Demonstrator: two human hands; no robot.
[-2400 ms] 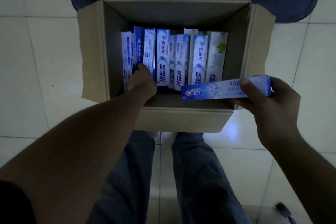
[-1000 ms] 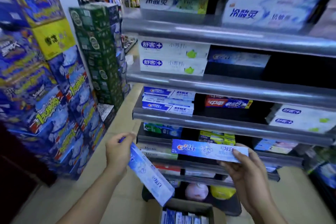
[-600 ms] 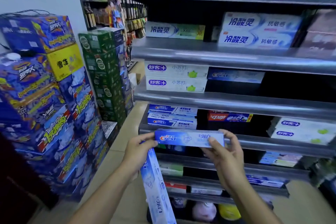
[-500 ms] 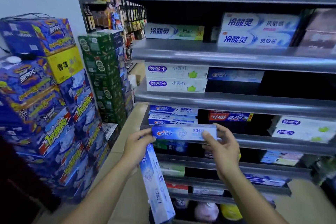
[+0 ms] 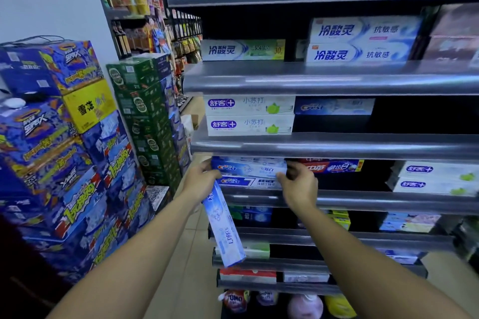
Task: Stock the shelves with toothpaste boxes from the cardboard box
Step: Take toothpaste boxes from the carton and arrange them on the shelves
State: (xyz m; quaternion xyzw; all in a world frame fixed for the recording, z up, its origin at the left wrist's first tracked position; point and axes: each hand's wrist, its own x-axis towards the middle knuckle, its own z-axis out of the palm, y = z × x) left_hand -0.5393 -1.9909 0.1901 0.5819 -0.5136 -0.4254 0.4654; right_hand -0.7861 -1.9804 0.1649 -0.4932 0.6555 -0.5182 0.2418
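"Seating status?"
"Noted: right hand [image 5: 298, 184] pinches the Crest box [image 5: 250, 168] atop the stack on the shelf [image 5: 337, 201]; left hand [image 5: 201, 182] grips a spare box [image 5: 224, 225], hanging. Recommend sliding it back flush, label outward."

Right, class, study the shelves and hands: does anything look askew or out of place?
Only one thing: the spare box gripped by the left hand hangs steeply tilted, its end pointing down across the lower shelves. The shelved boxes lie level, as does the Crest box the right hand holds.
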